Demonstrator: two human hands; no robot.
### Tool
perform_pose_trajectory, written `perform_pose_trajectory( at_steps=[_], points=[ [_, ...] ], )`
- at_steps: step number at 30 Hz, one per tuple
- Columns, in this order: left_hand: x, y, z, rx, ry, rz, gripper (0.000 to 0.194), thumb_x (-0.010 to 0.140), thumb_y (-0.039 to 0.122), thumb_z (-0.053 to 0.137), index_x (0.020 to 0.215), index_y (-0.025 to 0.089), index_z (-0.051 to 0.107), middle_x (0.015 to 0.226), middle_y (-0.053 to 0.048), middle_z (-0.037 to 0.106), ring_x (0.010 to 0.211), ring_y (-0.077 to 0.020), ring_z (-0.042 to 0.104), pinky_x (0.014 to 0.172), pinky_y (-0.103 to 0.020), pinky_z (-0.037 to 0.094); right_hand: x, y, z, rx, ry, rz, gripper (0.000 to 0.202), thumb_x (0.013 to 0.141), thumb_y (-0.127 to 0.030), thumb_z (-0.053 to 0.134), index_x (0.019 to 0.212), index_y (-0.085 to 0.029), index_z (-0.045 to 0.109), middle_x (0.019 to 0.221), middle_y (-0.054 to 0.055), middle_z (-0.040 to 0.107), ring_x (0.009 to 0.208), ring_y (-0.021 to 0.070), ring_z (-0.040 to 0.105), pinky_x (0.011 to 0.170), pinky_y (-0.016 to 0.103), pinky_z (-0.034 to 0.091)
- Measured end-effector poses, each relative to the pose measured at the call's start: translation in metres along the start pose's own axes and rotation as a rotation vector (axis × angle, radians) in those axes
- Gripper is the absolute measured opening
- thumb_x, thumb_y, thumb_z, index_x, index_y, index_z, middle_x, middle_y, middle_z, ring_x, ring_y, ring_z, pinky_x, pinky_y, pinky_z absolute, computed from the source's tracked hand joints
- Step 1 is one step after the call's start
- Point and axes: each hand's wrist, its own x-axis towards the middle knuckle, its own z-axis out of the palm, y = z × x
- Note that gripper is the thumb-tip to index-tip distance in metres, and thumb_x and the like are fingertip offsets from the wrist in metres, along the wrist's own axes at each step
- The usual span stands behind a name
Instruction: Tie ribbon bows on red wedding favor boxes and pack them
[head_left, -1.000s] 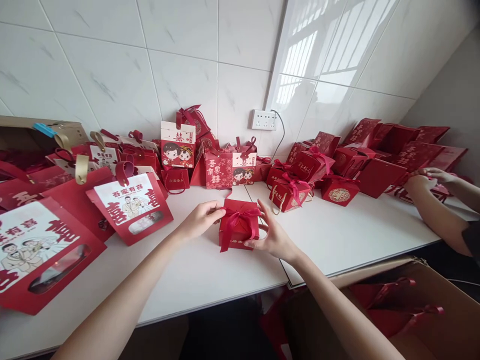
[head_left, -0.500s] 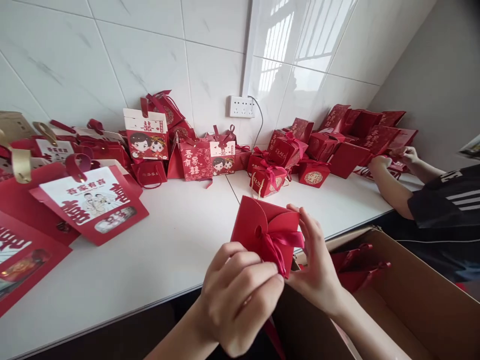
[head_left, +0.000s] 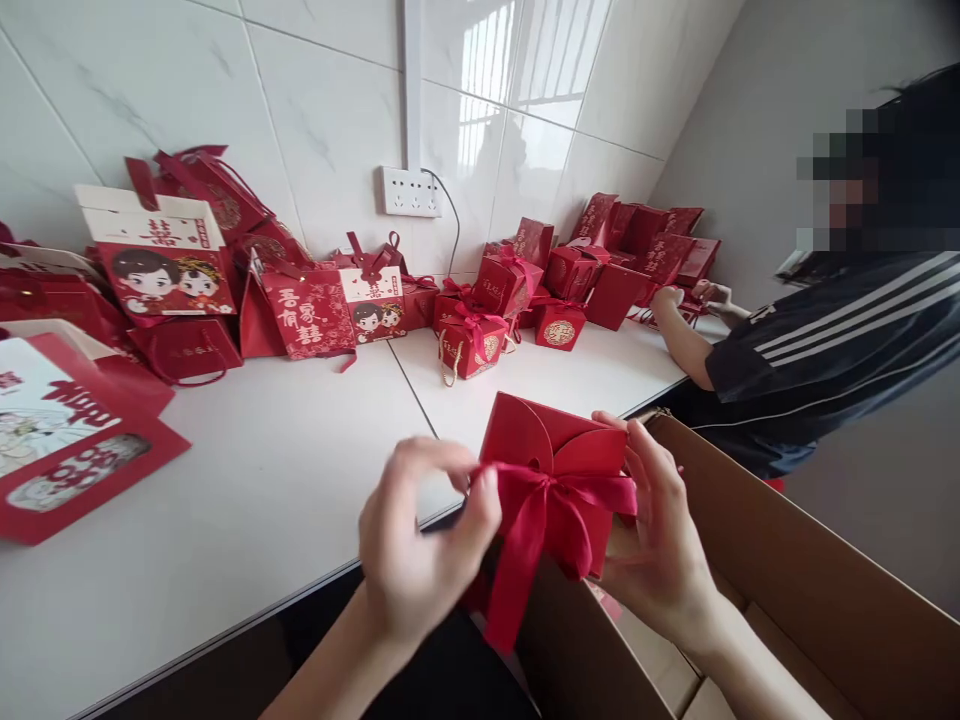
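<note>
A red gift box (head_left: pixel 574 425) with curved overlapping flaps is held up over the counter's front edge. A dark pink ribbon (head_left: pixel 521 570) crosses its face in a bow, with a long end hanging down. My right hand (head_left: pixel 660 545) is closed around the box's right side, its fingers behind and thumb underneath. At the box's left edge, my left hand (head_left: pixel 420 550) pinches one loop of the ribbon between thumb and forefinger. The other left fingers are curled and slightly blurred.
Below my hands stands an open cardboard box (head_left: pixel 795 510). Red gift boxes (head_left: pixel 472 340) and printed gift bags (head_left: pixel 161 260) line the white counter (head_left: pixel 292 480) along the tiled wall. At the right, a co-worker in a dark striped sleeve (head_left: pixel 840 310) handles red boxes.
My left hand has moved from the front of the box to its left edge, drawing the ribbon out leftward. The bow now lies spread across the box. The view has turned right.
</note>
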Motion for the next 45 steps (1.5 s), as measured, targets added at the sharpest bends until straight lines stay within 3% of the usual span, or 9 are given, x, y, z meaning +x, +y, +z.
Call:
perform_pose_trajectory(
  at_steps=[3,6,13,20,28,33,36,39,45],
  points=[
    [0.0,-0.025,0.019,0.045,-0.164,-0.451,0.007,0.084,0.02,0.054,0.09,0.02,0.056,0.073,0.002,0.062,0.067,-0.0123,0.061,0.055,-0.022,0.049,-0.01,0.004,-0.012,-0.108,0.007,0.023,0.092,0.073,-0.013,0.072,0.147,-0.031,0.019,0.144,0.013,0.03,0.133,0.0314,0.036,0.097,0.049,0.05],
    [-0.011,-0.043,0.039,0.092,-0.508,-0.625,0.01,0.084,0.024,0.05,0.09,0.022,0.057,0.079,0.0,0.065,0.07,-0.0155,0.062,0.06,-0.027,0.05,-0.021,0.009,-0.022,-0.15,0.03,0.076,0.093,0.07,-0.012,0.073,0.145,-0.033,0.023,0.144,0.012,0.032,0.132,0.0315,0.038,0.095,0.05,0.051],
    [-0.079,-0.049,0.09,0.063,-0.783,-0.068,0.018,0.087,0.024,0.046,0.098,0.019,0.059,0.109,-0.008,0.064,0.107,-0.0241,0.056,0.096,-0.042,0.042,-0.03,0.018,-0.044,0.445,0.292,0.674,0.077,0.068,-0.031,0.078,0.134,-0.035,0.04,0.12,0.007,0.06,0.096,0.0235,0.065,0.076,0.039,0.059],
    [-0.138,-0.054,0.113,0.072,-0.687,-0.052,0.023,0.087,0.017,0.037,0.078,0.019,0.059,0.09,-0.004,0.065,0.104,-0.0202,0.056,0.104,-0.041,0.031,-0.034,0.019,-0.049,1.262,0.347,1.03,0.05,0.076,-0.061,0.06,0.116,-0.031,0.06,0.108,0.003,0.068,0.106,0.0208,0.062,0.092,0.039,0.053],
    [-0.128,-0.05,0.107,0.097,-0.774,-0.059,0.025,0.089,0.02,0.036,0.078,0.019,0.058,0.089,-0.004,0.064,0.099,-0.0196,0.057,0.102,-0.041,0.033,-0.048,0.025,-0.049,0.669,0.153,0.842,0.069,0.089,-0.065,0.014,0.129,-0.023,0.05,0.114,0.014,0.062,0.11,0.0291,0.058,0.084,0.053,0.053],
    [-0.127,-0.048,0.107,0.098,-0.802,-0.08,0.025,0.09,0.019,0.036,0.082,0.018,0.059,0.091,-0.005,0.065,0.1,-0.02,0.057,0.103,-0.042,0.032,-0.073,0.046,-0.063,-0.211,0.334,0.454,0.057,0.08,-0.041,0.063,0.131,-0.03,0.04,0.123,0.01,0.049,0.115,0.0287,0.053,0.084,0.045,0.054],
    [-0.128,-0.049,0.107,0.08,-0.817,-0.092,0.025,0.09,0.019,0.036,0.082,0.018,0.059,0.091,-0.005,0.065,0.101,-0.02,0.056,0.104,-0.043,0.03,-0.109,0.063,-0.084,-0.619,0.087,0.201,0.059,0.071,-0.022,0.071,0.124,-0.03,0.044,0.133,0.011,0.034,0.127,0.0336,0.041,0.089,0.052,0.051],
    [-0.128,-0.05,0.107,0.07,-0.824,-0.096,0.024,0.09,0.02,0.037,0.084,0.018,0.06,0.094,-0.005,0.066,0.105,-0.021,0.055,0.105,-0.044,0.028,-0.164,0.074,-0.1,-0.654,-0.126,0.352,0.058,0.078,-0.024,0.064,0.13,-0.027,0.037,0.129,0.015,0.035,0.12,0.0329,0.046,0.083,0.053,0.054],
    [-0.129,-0.049,0.109,0.071,-0.83,-0.104,0.026,0.091,0.02,0.036,0.082,0.018,0.06,0.094,-0.006,0.065,0.105,-0.0214,0.055,0.106,-0.045,0.026,-0.282,0.071,-0.068,-0.527,-0.043,0.762,0.067,0.078,-0.04,0.065,0.132,-0.026,0.027,0.118,0.012,0.04,0.104,0.0299,0.058,0.073,0.046,0.06]
  ],
)
